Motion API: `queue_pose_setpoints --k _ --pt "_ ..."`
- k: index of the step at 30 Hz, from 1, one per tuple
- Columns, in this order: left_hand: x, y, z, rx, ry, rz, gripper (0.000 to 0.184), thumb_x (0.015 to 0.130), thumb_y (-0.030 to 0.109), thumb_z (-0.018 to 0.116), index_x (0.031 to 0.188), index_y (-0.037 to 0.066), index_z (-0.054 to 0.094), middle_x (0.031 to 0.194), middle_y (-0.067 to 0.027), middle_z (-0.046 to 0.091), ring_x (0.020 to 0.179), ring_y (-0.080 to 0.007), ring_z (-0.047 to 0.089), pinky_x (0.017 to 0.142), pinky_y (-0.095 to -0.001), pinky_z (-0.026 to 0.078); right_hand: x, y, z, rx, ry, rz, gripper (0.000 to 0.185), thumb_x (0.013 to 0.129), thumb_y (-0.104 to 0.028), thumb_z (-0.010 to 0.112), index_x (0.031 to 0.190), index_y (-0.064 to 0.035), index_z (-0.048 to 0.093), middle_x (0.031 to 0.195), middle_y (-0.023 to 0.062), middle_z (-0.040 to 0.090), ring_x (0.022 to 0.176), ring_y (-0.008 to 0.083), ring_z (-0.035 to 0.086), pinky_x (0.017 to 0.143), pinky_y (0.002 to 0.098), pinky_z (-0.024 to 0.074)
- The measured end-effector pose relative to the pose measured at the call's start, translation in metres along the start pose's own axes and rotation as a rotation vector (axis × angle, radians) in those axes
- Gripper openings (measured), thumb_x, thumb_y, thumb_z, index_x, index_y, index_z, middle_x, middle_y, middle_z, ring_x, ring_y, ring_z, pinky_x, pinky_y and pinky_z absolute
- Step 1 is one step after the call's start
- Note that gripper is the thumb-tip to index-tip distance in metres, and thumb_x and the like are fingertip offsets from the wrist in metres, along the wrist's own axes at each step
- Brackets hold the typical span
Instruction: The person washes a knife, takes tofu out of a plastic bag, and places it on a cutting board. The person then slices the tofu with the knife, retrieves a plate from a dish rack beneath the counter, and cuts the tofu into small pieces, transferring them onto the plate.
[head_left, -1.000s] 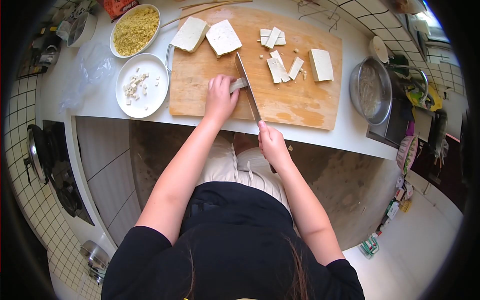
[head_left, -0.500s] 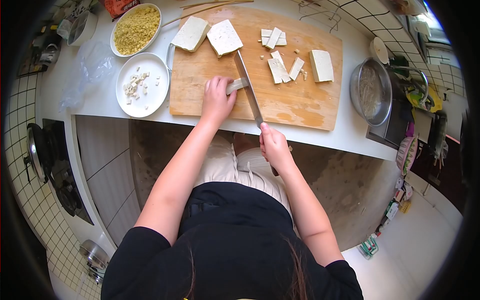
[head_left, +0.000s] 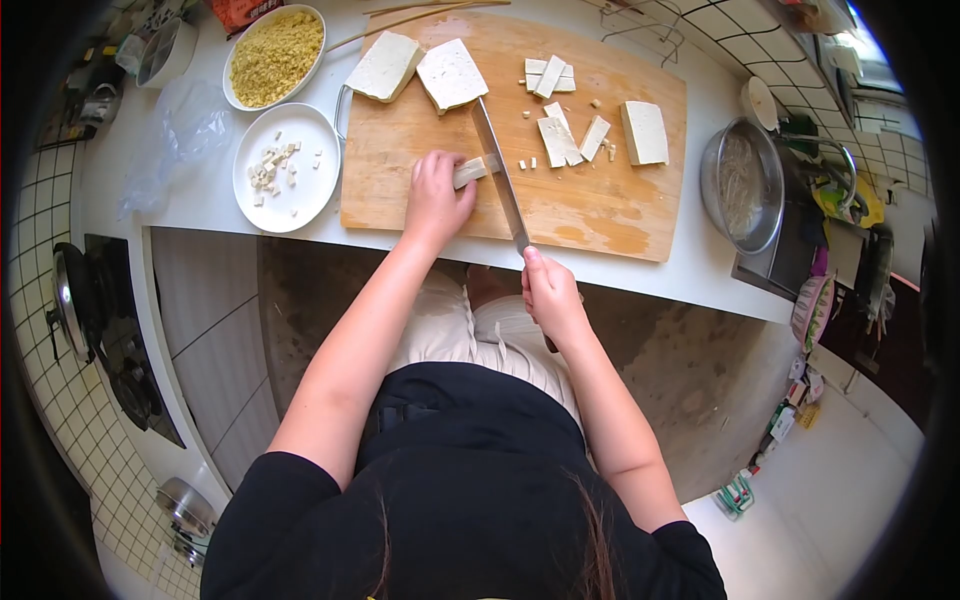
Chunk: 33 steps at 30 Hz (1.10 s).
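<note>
My left hand [head_left: 438,195] grips a white tofu strip [head_left: 469,172] on the wooden cutting board [head_left: 600,215], its fingers closed round the strip's left end. A long knife [head_left: 503,185] crosses the strip's right end. The handle is in my right hand [head_left: 548,290], near the board's front edge. Small cut bits [head_left: 527,163] lie just right of the blade. Two thick tofu slabs [head_left: 451,75] rest at the back left of the board. Several strips [head_left: 558,135] and another block [head_left: 644,133] lie on its right part.
Left of the board, a white plate [head_left: 325,190] holds small cubes, and a bowl of yellow crumbly food [head_left: 275,60] stands behind it. A plastic bag [head_left: 185,130] lies farther left. On the right is a metal bowl [head_left: 765,235]. Chopsticks [head_left: 410,12] lie at the back.
Small cut bits now show on the board right of the knife, where none were visible before. The blade has shifted slightly, and the strip in my left hand looks shorter.
</note>
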<state>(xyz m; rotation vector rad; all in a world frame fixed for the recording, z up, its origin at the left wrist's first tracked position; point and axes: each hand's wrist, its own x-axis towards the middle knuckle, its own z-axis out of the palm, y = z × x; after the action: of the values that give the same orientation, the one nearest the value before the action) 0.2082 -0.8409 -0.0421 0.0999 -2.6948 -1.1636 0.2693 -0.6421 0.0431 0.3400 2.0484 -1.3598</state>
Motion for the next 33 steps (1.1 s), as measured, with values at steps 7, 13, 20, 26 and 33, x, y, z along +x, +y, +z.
queue_pose_setpoints --k 7,13,20,26,33 --pt "-0.004 -0.004 -0.004 0.0 -0.027 -0.003 0.03 0.077 0.008 0.069 0.105 0.003 0.059 0.104 -0.0147 0.056 0.102 -0.0353 0.053 0.09 -0.0428 0.045 0.011 0.013 0.011 -0.097 -0.004 -0.012 0.058 0.102 -0.042 0.043 0.072 0.0055 0.052 0.063 0.0185 0.053 0.061 0.0271 0.05 0.064 0.0387 0.0446" --pt "-0.002 -0.004 -0.003 0.002 -0.02 0.002 0.029 0.077 0.007 0.069 0.105 0.003 0.06 0.103 -0.0149 0.056 0.101 -0.0356 0.054 0.089 -0.0428 0.045 0.011 0.014 0.008 -0.085 -0.008 -0.01 0.057 0.102 -0.043 0.042 0.074 0.006 0.053 0.066 0.0204 0.054 0.062 0.0299 0.051 0.066 0.0397 0.0449" --pt "-0.004 -0.005 -0.002 -0.031 0.013 -0.016 0.03 0.077 0.006 0.068 0.105 0.002 0.058 0.101 -0.015 0.056 0.1 -0.0355 0.054 0.088 -0.0432 0.045 -0.002 -0.001 0.001 -0.072 -0.022 -0.02 0.057 0.102 -0.043 0.042 0.075 0.0061 0.053 0.066 0.0192 0.054 0.063 0.0266 0.051 0.066 0.0378 0.045" --pt "-0.007 -0.01 -0.004 0.003 -0.003 0.016 0.03 0.076 0.004 0.069 0.104 0.001 0.058 0.098 -0.014 0.056 0.091 -0.0315 0.056 0.083 -0.041 0.047 0.008 0.008 0.01 -0.15 -0.024 -0.036 0.056 0.102 -0.042 0.043 0.076 0.0062 0.055 0.068 0.0248 0.055 0.064 0.0355 0.053 0.067 0.0405 0.0454" --pt "-0.006 -0.009 -0.005 0.047 -0.011 0.003 0.029 0.077 0.005 0.069 0.104 0.001 0.059 0.098 -0.013 0.057 0.088 -0.0289 0.058 0.08 -0.0397 0.047 -0.004 -0.014 0.004 -0.376 0.039 -0.098 0.053 0.099 -0.041 0.049 0.073 0.0047 0.053 0.069 0.0276 0.056 0.067 0.0436 0.056 0.065 0.0455 0.0457"
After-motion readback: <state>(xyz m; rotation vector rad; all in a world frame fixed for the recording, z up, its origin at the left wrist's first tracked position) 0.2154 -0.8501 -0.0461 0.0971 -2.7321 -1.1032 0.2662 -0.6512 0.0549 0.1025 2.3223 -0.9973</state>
